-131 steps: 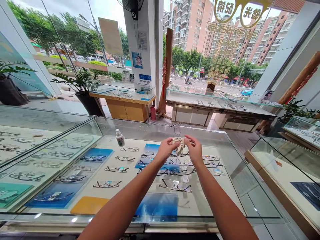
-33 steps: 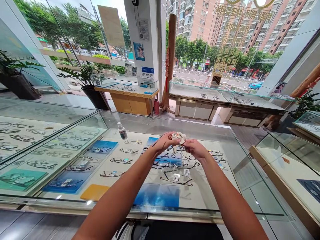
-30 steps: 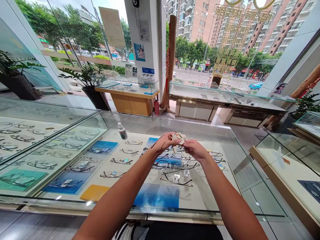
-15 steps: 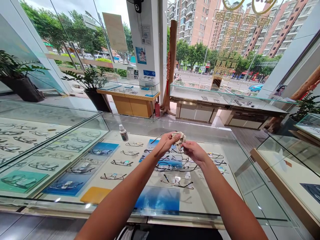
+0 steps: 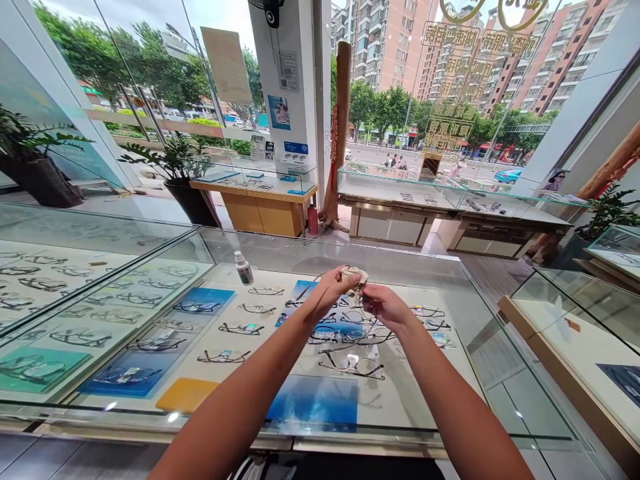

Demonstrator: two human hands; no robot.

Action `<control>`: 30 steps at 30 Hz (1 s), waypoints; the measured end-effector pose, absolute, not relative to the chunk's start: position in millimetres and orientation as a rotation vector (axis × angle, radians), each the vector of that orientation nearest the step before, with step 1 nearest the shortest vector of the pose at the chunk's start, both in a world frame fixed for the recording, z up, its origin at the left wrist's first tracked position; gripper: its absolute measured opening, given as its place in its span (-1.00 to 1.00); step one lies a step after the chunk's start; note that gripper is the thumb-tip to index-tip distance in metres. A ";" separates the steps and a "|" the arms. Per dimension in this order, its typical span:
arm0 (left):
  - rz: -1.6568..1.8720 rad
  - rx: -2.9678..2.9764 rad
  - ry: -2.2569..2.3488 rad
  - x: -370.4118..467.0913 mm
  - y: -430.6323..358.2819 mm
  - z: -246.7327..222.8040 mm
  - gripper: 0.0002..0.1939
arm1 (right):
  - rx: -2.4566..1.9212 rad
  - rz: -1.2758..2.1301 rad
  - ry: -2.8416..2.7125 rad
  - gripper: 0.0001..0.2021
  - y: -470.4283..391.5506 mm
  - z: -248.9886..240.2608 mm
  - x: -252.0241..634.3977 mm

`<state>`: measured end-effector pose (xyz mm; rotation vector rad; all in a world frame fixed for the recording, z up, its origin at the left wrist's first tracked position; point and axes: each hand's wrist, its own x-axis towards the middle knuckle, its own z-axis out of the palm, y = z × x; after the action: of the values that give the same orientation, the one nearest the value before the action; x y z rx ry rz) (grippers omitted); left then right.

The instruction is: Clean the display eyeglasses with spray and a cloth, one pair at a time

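Observation:
Both my hands meet above the glass showcase [image 5: 430, 417]. My left hand [image 5: 336, 287] is closed, its thumb pressing a crumpled pale cloth [image 5: 359, 275] around a pair of eyeglasses. One thin dark temple of these eyeglasses [image 5: 313, 283] sticks out to the left behind my left hand; the cloth and fingers hide most of the rest. My right hand [image 5: 385, 305] pinches at the lower right of the cloth, seemingly on the frame of the eyeglasses. Under the glass, below my hands, lie rows of spectacles [image 5: 353, 363].
A small white spray bottle [image 5: 243, 268] stands on the showcase top, left of my hands. An orange-yellow flat piece [image 5: 186, 395] is near the front edge. More showcases [image 5: 400, 223] and a potted plant [image 5: 193, 193] stand beyond, by the window.
My left thumb and the cloth have shifted slightly, and the cloth looks more bunched under the fingers. The view has moved a little; both hands keep their hold.

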<state>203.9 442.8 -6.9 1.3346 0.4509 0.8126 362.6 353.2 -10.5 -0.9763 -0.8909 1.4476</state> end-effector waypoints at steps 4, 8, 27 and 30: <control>0.862 1.374 0.473 204.8 444.3 -5.0 -0.45 | -0.964 1.439 -0.911 -0.62 353.8 -9.5 365.1; 0.762 1.378 0.405 197.5 444.1 2.4 -0.48 | -0.985 1.417 -0.852 -0.58 356.6 -9.6 374.1; 0.909 1.567 0.520 197.5 437.9 9.7 -0.49 | -0.936 1.456 -0.865 -0.60 353.6 -7.2 373.4; 0.790 1.448 0.416 196.6 441.0 6.6 -0.49 | -0.921 1.465 -0.815 -0.60 355.6 -8.9 378.9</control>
<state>196.6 441.0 6.6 1.4477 0.4163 0.7903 378.9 355.6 -8.9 -0.9214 -0.8148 1.4651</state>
